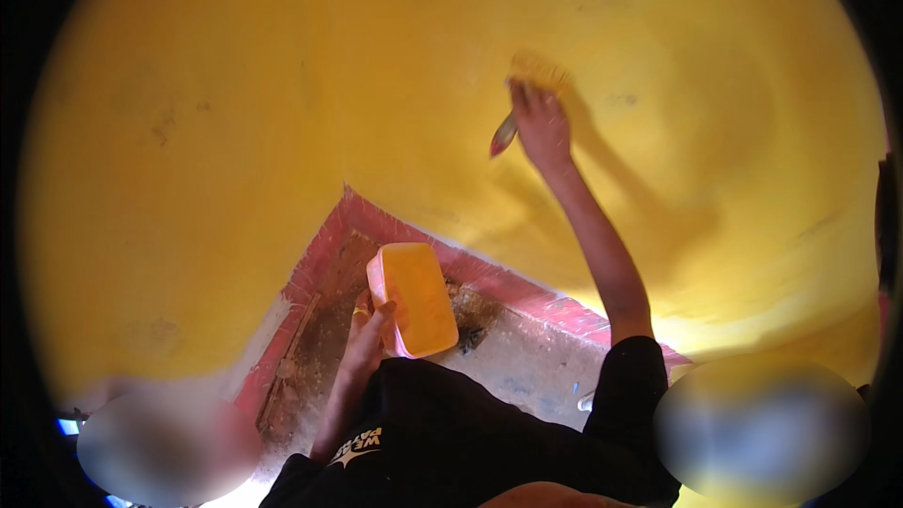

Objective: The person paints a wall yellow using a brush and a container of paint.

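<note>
My right hand (542,120) grips a wide paintbrush (504,135) whose bristles are at the yellow wall (423,85), up and to the right of the room's corner. The brush head is blurred, and its handle, with a red end, points down and left. Lower down, in front of my chest, my left hand (374,328) holds a rectangular plastic container (420,300) by its side, thumb at the rim. Yellow-orange paint colours the container's inside; how deep it is I cannot tell.
A red painted band (480,264) runs along the bottom of both walls and meets in the corner. Below lies a stained, dusty floor (536,367) with debris near the corner. A whitish unevenly painted patch (261,339) borders the band at left.
</note>
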Tool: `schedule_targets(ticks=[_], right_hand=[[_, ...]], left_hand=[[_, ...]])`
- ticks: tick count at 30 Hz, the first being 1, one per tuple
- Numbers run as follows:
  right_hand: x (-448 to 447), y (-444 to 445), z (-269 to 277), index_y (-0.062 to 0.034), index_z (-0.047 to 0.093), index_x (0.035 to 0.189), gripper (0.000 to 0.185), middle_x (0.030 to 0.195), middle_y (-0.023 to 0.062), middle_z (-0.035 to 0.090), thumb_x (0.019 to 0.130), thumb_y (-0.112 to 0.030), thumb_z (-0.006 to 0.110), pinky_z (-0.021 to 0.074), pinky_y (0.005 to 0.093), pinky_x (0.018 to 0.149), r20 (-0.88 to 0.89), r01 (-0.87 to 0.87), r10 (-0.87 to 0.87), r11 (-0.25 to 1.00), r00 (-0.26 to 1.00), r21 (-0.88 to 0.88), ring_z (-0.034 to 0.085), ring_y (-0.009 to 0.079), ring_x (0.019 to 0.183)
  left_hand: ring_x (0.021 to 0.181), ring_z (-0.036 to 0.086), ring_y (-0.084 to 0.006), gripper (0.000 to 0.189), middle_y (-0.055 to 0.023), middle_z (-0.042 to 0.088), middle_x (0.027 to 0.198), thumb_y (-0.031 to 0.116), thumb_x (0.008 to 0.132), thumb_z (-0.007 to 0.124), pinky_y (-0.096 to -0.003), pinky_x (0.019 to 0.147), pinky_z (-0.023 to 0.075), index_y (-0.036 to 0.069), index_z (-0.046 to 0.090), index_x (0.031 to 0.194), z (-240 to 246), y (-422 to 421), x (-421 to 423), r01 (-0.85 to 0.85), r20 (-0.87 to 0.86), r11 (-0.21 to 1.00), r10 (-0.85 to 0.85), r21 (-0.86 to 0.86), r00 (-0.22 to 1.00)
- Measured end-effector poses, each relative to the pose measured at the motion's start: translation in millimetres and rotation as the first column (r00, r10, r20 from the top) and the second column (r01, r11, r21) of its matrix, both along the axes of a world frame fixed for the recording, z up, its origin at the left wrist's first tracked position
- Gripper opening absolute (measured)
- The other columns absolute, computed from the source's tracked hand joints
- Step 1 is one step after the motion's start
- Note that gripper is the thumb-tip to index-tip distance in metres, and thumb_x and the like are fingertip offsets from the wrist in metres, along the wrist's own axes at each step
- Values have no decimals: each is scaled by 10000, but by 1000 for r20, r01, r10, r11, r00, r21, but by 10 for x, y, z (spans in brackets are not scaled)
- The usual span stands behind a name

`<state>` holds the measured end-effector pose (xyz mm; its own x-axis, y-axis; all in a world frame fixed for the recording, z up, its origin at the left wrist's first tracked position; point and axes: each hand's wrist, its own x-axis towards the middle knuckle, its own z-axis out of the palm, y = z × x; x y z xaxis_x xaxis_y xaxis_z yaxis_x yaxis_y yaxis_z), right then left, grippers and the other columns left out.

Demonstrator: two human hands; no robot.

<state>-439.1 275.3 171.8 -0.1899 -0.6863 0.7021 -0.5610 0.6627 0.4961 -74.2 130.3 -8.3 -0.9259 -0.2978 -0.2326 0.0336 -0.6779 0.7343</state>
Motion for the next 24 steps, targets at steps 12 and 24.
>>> schedule_targets(ticks=[12,24], right_hand=[[15,-36,-114,-154,648,1227,364,1175,64,661,873,-150,565,524,446,874,646,19,-4,1000,763,-16,641,312,1016],[109,-166,451,-195,594,1296,506,1220,23,629,799,-103,617,563,378,793,26,83,-80,987,996,-136,633,276,1011]], left_hand=[[1240,492,-227,593,-157,472,1334,154,938,605,-369,1044,424,-48,305,1408,41,-150,101,-31,2,999,31,-38,1000],[1238,500,-225,599,-158,479,1332,151,935,610,-360,1042,426,-54,302,1407,-7,-245,-26,-25,50,1000,25,3,998]])
